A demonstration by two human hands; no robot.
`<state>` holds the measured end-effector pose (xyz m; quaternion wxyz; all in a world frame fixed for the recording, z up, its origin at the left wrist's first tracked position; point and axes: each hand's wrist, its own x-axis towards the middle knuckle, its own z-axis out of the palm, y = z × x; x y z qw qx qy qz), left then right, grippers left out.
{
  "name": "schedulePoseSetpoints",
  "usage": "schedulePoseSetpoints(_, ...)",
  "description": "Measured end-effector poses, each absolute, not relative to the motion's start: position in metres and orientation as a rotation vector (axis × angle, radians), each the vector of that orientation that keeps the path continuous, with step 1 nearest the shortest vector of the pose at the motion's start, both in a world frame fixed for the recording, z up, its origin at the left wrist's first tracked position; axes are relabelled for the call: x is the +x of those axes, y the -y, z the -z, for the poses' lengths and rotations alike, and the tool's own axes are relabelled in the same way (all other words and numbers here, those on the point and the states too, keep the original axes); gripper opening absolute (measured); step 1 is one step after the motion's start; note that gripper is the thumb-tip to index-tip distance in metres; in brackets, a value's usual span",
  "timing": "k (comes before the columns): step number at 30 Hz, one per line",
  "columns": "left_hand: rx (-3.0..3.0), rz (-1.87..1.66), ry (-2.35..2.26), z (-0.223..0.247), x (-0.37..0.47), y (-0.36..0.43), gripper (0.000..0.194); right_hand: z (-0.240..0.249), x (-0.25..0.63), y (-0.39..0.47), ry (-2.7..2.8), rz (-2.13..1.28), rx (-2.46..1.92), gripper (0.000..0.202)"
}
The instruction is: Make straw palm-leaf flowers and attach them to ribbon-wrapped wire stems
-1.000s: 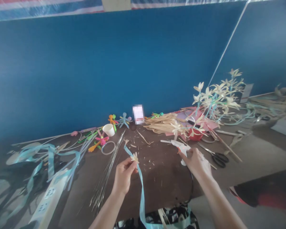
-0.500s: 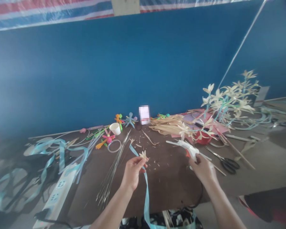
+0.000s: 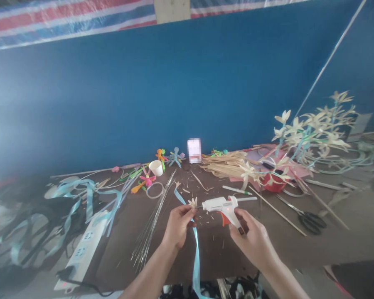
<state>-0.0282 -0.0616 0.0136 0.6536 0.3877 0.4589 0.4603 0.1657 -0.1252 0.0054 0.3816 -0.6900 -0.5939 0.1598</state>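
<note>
Between its thumb and fingers my left hand (image 3: 181, 224) pinches a small cream flower (image 3: 193, 202). A light blue ribbon (image 3: 196, 253) runs by that hand and hangs past the table's front edge. My right hand (image 3: 251, 232) is closed around the lower handle of a white glue gun (image 3: 220, 204) with an orange trigger. The gun lies level, its nozzle pointing left and at or very near the flower; whether they touch is unclear.
Thin metal wires (image 3: 154, 220) lie left of my hands, beside a white power strip (image 3: 82, 251). A white cup (image 3: 156, 167) stands behind. Black-handled scissors (image 3: 310, 220), a thin stick (image 3: 277, 210) and a bunch of cream flowers (image 3: 314, 124) are on the right.
My right hand has turned the glue gun level and brought its nozzle left to the flower. My left hand still holds the flower. The view has shifted slightly.
</note>
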Motion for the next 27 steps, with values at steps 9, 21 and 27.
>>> schedulePoseSetpoints(9,0.914,-1.035,-1.04,-0.0162,-0.0309,0.0631,0.017,-0.0071,0.1663,0.1231,1.545,-0.314,-1.803,0.032)
schedulePoseSetpoints(21,0.918,-1.047,-1.064,-0.0124,-0.0319,0.0636,0.017,-0.0121,0.1668,0.1257,1.619,-0.235,-1.778,0.029)
schedulePoseSetpoints(27,0.929,-1.044,-1.074,-0.0107,-0.0318,0.0622,0.019,-0.0125,0.1691,0.1285,1.61,-0.207,-1.773,0.03)
